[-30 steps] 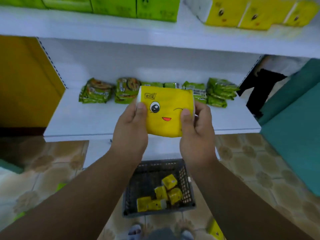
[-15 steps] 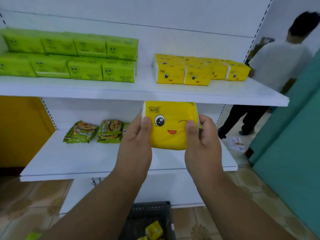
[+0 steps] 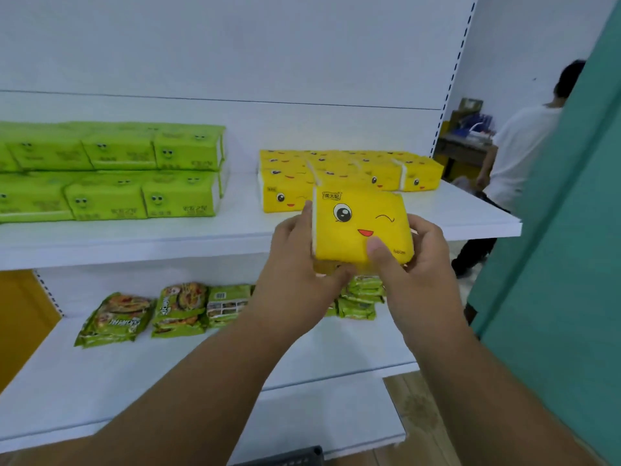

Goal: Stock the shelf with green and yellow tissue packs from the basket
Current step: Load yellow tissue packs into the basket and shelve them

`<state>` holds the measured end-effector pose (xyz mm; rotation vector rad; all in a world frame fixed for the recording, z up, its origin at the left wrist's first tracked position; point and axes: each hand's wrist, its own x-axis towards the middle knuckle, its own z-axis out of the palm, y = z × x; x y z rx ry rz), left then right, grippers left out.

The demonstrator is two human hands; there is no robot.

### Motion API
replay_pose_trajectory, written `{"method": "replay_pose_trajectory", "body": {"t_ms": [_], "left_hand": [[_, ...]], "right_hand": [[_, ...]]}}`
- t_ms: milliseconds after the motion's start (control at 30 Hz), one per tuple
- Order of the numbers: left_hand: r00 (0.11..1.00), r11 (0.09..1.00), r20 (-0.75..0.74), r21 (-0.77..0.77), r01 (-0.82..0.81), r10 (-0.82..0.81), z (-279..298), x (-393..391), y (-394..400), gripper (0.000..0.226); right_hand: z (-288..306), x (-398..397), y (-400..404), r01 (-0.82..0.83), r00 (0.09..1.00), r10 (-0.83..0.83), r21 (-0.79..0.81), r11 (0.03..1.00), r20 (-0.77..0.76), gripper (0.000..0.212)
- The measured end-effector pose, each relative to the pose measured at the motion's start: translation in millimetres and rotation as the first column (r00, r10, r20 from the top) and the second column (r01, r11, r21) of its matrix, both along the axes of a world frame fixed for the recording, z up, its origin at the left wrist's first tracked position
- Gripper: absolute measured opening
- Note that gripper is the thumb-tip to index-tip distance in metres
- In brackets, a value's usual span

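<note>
I hold a yellow tissue pack [image 3: 356, 227] with a winking face between both hands, at the front edge of the upper shelf [image 3: 235, 237]. My left hand [image 3: 295, 264] grips its left side and underside; my right hand [image 3: 416, 264] grips its right side with the thumb on the front. Behind it, several yellow packs [image 3: 386, 169] stand in rows on the shelf. Green tissue packs [image 3: 134, 169] are stacked two high on the shelf's left part. Only a corner of the black basket [image 3: 295, 457] shows at the bottom.
Green snack bags [image 3: 141, 311] lie along the back of the lower shelf [image 3: 100, 381]. A teal panel [image 3: 564, 264] stands on the right. A person in a white shirt [image 3: 524, 156] stands behind the shelf's right end.
Both hands have lifted the yellow pack from the lower shelf's height up to the upper shelf's front edge. My view rose, so the basket dropped almost out of sight.
</note>
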<state>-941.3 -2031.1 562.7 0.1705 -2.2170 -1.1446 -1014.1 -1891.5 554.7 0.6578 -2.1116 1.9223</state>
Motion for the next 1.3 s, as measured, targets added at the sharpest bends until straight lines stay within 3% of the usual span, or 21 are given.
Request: {"method": "replay_pose_trajectory", "body": {"t_ms": [133,267,333,400,500,567,633,667,733,800,933,1200,1300], "left_hand": [[0.996,0.981,0.051,-0.186,-0.058,0.069,17.8,-56.2,6.7,0.058],[0.992,0.956,0.093,-0.289,-0.056,0.086,28.8,-118.8,16.2,0.030],[0.993,0.969,0.087,-0.241,-0.055,0.078,31.4,-148.3,20.3,0.035],[0.986,0.979,0.107,-0.175,-0.106,0.125,31.6,-174.5,23.1,0.058],[0.969,0.954,0.129,-0.242,-0.175,0.210,27.4,-211.9,26.6,0.070],[0.948,0.862,0.079,-0.446,-0.242,0.307,24.8,-229.8,26.5,0.061],[0.909,0.669,-0.046,-0.662,-0.338,0.414,22.0,-243.1,24.3,0.049],[0.888,0.600,-0.086,-0.707,-0.374,0.452,20.5,-247.6,22.8,0.045],[0.856,0.545,-0.132,-0.720,-0.430,0.501,16.8,-255.3,18.1,0.040],[0.843,0.538,-0.135,-0.715,-0.447,0.521,13.7,-261.2,12.1,0.039],[0.856,0.622,-0.055,-0.663,-0.416,0.514,13.1,-270.9,3.6,0.041],[0.861,0.603,-0.068,-0.685,-0.408,0.505,11.1,-276.7,2.4,0.040],[0.871,0.612,-0.096,-0.674,-0.414,0.483,9.5,-268.9,8.0,0.044]], "right_hand": [[7.7,-39.5,20.5,0.018,1.000,-0.017,0.120,0.993,-0.006,0.091],[16.3,-103.2,38.0,0.113,0.993,-0.104,0.235,0.966,-0.048,0.088],[17.6,-140.8,42.9,0.158,0.987,-0.144,0.286,0.945,-0.071,0.077],[17.9,-176.9,44.7,0.158,0.987,-0.140,0.343,0.926,-0.079,0.072],[18.4,-224.9,46.0,0.121,0.992,-0.097,0.397,0.910,-0.078,0.068],[17.4,-251.2,45.7,0.100,0.994,-0.070,0.439,0.893,-0.085,0.065],[15.7,-271.8,43.7,0.076,0.994,-0.032,0.476,0.876,-0.101,0.061],[14.5,-279.9,41.1,0.064,0.993,-0.009,0.489,0.870,-0.114,0.059],[12.8,-291.3,34.6,0.051,0.988,0.031,0.514,0.856,-0.151,0.056],[11.3,-299.1,27.0,0.041,0.981,0.070,0.546,0.837,-0.180,0.054],[10.9,-307.6,15.6,0.073,0.969,0.088,0.604,0.793,-0.231,0.051],[12.1,-307.8,8.6,0.147,0.953,0.063,0.636,0.757,-0.296,0.051],[10.1,-292.0,9.1,0.223,0.936,-0.006,0.580,0.784,-0.352,0.053]]}}
